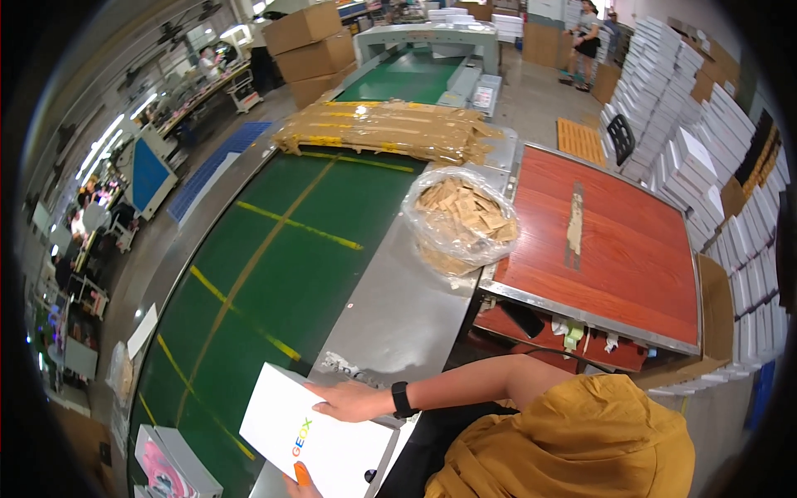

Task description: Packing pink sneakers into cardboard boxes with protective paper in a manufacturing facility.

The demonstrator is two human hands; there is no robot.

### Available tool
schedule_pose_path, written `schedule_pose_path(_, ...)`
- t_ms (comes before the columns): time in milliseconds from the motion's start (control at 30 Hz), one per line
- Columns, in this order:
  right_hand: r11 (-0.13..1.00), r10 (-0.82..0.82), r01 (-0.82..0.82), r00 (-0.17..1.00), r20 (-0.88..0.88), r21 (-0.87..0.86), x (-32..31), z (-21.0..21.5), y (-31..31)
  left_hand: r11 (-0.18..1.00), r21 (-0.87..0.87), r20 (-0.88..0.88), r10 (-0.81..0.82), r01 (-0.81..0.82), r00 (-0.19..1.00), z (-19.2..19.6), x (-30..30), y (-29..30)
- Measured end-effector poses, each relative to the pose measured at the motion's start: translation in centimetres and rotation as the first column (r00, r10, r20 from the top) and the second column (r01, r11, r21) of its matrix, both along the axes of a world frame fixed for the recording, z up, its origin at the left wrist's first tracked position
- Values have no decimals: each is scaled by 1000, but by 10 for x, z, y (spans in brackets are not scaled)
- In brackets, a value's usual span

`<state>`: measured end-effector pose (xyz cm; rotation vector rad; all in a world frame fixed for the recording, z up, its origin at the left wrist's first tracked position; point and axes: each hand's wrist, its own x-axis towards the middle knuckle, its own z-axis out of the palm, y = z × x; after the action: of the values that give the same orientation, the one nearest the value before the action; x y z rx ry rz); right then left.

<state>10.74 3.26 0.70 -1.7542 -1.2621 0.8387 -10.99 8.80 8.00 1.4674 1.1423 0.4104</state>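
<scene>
A white cardboard box [320, 432] with coloured lettering on its lid lies tilted at the near edge of the green conveyor belt [274, 241]. My right hand [357, 401], with a black watch on its wrist, grips the far right side of the box, fingers laid over its edge. At the bottom of the view, my left hand [304, 484] holds the near left side; an orange cover shows on one digit, and the rest is cut off or hidden. Left of this box, a second box [178, 463] with a pink pattern stands on the belt.
A clear plastic bag [461, 220] full of small brown packets rests on the belt's metal side. Beyond it, taped cardboard [386, 133] spans the belt before a grey machine arch [427, 35]. A red-brown tabletop [606, 249] adjoins on the right, with stacked white boxes [652, 75] behind.
</scene>
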Motion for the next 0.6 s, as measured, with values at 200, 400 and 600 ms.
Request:
schedule_pose_path(200, 998, -55, 55, 998, 26, 0, -7, -11, -10, 994, -22, 38, 107, -106, 994, -36, -1, -12)
schedule_pose_path(400, 997, 72, -71, 851, -520, 22, -2, -45, -41, 973, -230, 232, 69, -14, 970, -33, -10, -32)
schedule_pose_path(600, 990, -137, 96, 477, -868, -104, -32, -60, -72, 966, -259, 252, 63, 5, 966, -25, -30, -45)
